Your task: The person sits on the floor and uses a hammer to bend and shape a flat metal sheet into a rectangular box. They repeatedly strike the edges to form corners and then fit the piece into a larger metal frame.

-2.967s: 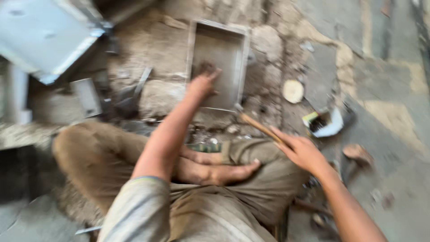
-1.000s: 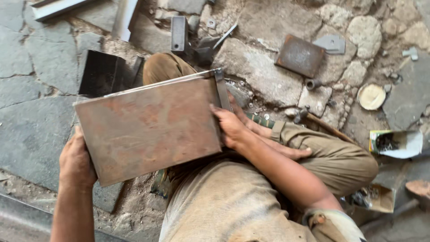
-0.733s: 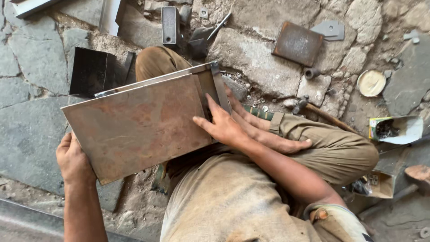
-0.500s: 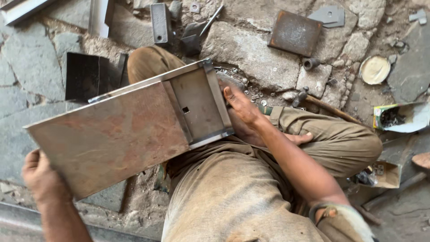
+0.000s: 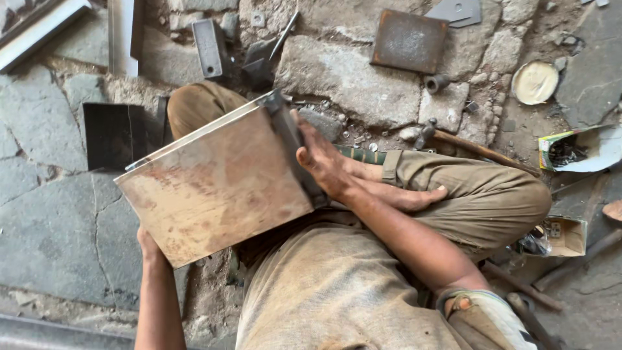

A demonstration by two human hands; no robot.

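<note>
Right hand [image 5: 322, 162] gripped the near edge of a rusty sheet-metal box [image 5: 220, 185], fingers spread over its darker rim and side wall, thumb towards the wrist. Left hand [image 5: 150, 245] was mostly hidden behind the box's lower corner; it looked clamped on that edge from underneath, but the fingers did not show. The box was held off the ground over the lap, tilted, flat rusted bottom facing the camera and open side turned away. Judging from the two-handed hold at opposite edges, it was carried that way to keep the wide, awkward panel steady.

The person sat cross-legged on a stone floor [image 5: 58, 214], bare foot [image 5: 405, 194] tucked on the thigh just beside the right wrist.

Outward: a dark open metal box [image 5: 116, 135] lay on the floor to the left, near the knee. A small grey channel piece [image 5: 208, 46] stood above the knee. A rusty square plate [image 5: 408, 40] lay flat on the stones at top, a short pipe piece [image 5: 437, 83] just below it. A round pale disc [image 5: 534, 82] sat at top right.

Packages: a torn white-and-green carton [image 5: 580, 148] at the right edge, dark small parts inside. A small open brown cardboard box [image 5: 562, 234] below it, near the knee. Print too small to tell.
</note>
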